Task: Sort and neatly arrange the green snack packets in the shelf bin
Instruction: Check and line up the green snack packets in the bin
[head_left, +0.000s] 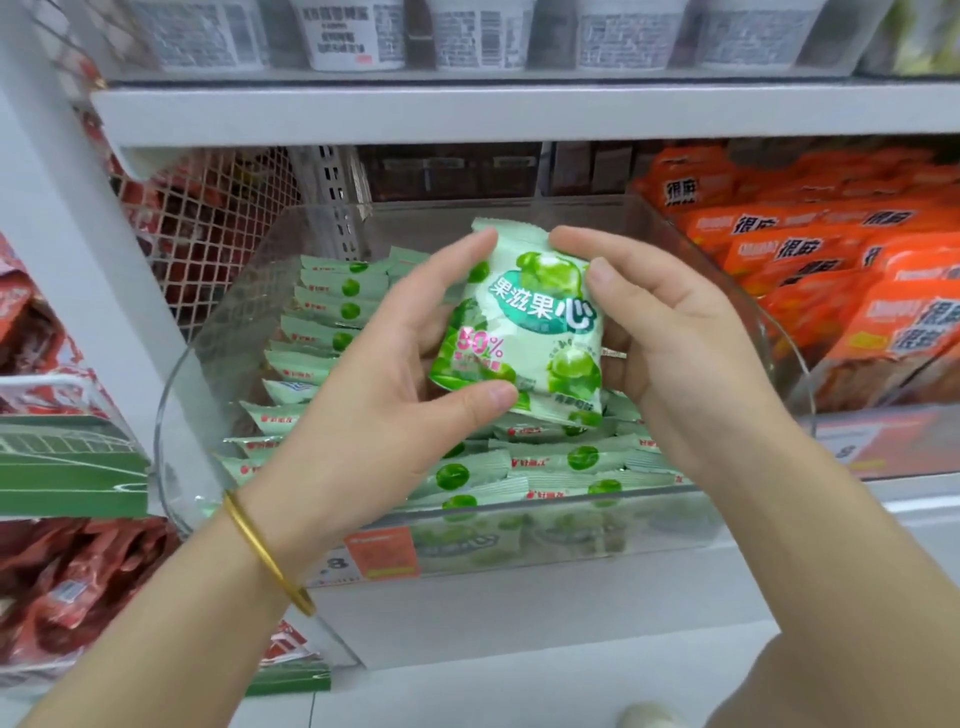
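At frame centre I see the clear rigid bin (208, 364), its left side holding green packets (332, 312) stood on edge in a row, presumably for compact facing. Over it, left hand (395, 364) and right hand (670, 332) hold one glossy, pillow-shaped packet (524, 322) upright, fingers (483, 400) pinching its edges, likely to square it before insertion.

Bare forearms, no sleeves; thin gold bangle (270, 553) on left wrist, right w/o jewellery.

The packet (524, 332) is pale green with green fruit and pink numbers. Right of the right grip (675, 338) are orange packs (831, 270). Below the left grip (384, 374), a gold bangle (266, 551).
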